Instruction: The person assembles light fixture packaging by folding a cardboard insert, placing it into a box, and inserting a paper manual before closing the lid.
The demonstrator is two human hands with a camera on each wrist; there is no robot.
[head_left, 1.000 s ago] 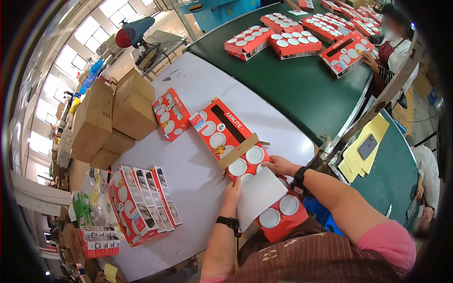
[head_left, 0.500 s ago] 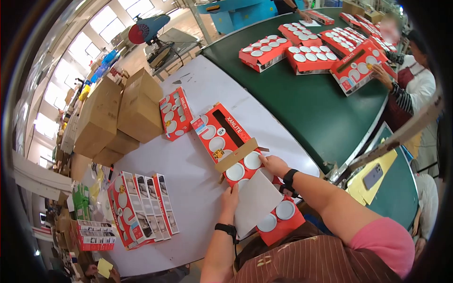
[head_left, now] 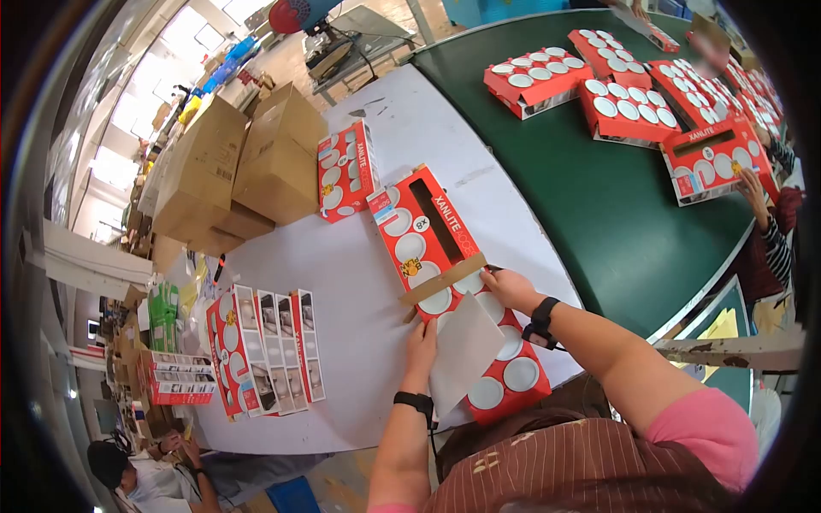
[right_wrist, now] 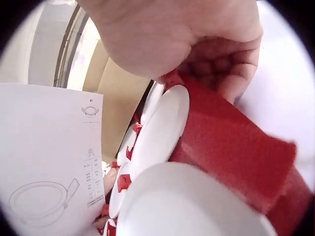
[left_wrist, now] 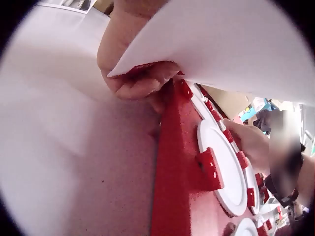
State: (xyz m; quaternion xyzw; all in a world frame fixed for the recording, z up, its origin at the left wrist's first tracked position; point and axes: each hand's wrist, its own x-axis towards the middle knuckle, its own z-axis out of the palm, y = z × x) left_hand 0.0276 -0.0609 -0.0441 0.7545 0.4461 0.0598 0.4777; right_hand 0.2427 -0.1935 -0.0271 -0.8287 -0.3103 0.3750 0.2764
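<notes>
A red tray of round white discs lies partly inside an open red XANLITE box, whose brown cardboard flap crosses the discs at the opening. My left hand pinches a white instruction sheet at the tray's left edge; the sheet overhangs several discs. In the left wrist view its curled fingers sit right against the red side wall. On the opposite side, my right hand grips the tray's red edge near the box mouth. Line drawings of a round fitting show on the sheet in the right wrist view.
Another red box lies beyond, near brown cartons. Several packed boxes stand at left on the white table. Disc-filled red trays cover part of the green conveyor, where another person handles a box.
The tray sits slightly deeper in the box, its nearest discs now partly behind the flap. The sheet is tilted more, uncovering discs on the right. My head view has turned left.
</notes>
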